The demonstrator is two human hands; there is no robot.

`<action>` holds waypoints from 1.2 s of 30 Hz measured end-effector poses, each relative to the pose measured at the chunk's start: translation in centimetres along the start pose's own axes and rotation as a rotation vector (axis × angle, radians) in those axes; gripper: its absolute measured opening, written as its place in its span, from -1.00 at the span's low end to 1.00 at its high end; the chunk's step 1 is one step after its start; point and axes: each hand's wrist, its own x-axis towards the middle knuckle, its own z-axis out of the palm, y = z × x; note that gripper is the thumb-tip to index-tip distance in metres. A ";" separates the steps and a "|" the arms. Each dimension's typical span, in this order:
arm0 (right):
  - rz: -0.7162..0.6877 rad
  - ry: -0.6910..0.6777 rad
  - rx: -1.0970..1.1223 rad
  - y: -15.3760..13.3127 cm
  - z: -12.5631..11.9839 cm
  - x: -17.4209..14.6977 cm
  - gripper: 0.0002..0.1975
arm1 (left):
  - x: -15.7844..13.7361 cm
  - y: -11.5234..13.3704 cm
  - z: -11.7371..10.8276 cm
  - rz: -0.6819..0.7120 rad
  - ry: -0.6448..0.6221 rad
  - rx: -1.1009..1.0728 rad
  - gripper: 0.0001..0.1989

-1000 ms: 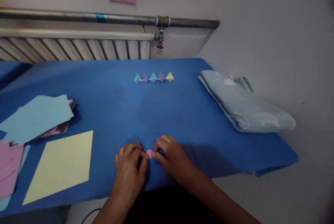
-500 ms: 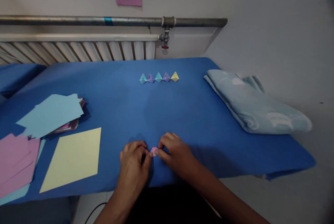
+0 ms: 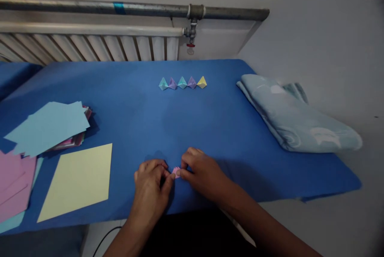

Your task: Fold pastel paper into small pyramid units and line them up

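Both the left hand and the right hand pinch a small pink paper piece between their fingertips, pressed low against the blue table to steady it.

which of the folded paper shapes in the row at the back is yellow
The yellow folded shape at the right end of the row; the other four are light blue and purple, alternating.

A small folded paper is held between the left hand and the right hand, near the front edge of the table. A row of folded shapes is set far behind. Loose sheets are piled at the left. A folded cloth is laid at the right.
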 end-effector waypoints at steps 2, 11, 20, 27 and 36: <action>-0.012 0.003 -0.016 0.1 0.0 0.0 -0.83 | 0.2 -0.5 -0.4 0.018 -0.016 -0.024 -0.82; -0.043 0.031 -0.068 0.2 0.2 -0.2 -0.83 | 2.3 -1.1 -2.2 0.088 -0.191 0.073 -0.86; -0.031 0.033 -0.053 0.1 0.3 -0.1 -0.85 | 4.3 -0.7 -3.0 0.121 -0.372 0.213 -0.79; -0.033 0.007 -0.055 0.3 0.2 -0.1 -0.84 | 5.0 0.2 -3.6 0.088 -0.485 0.297 -0.70; -0.013 -0.054 -0.055 0.0 -0.4 0.2 -0.79 | 5.9 0.7 -3.8 0.096 -0.575 0.401 -0.65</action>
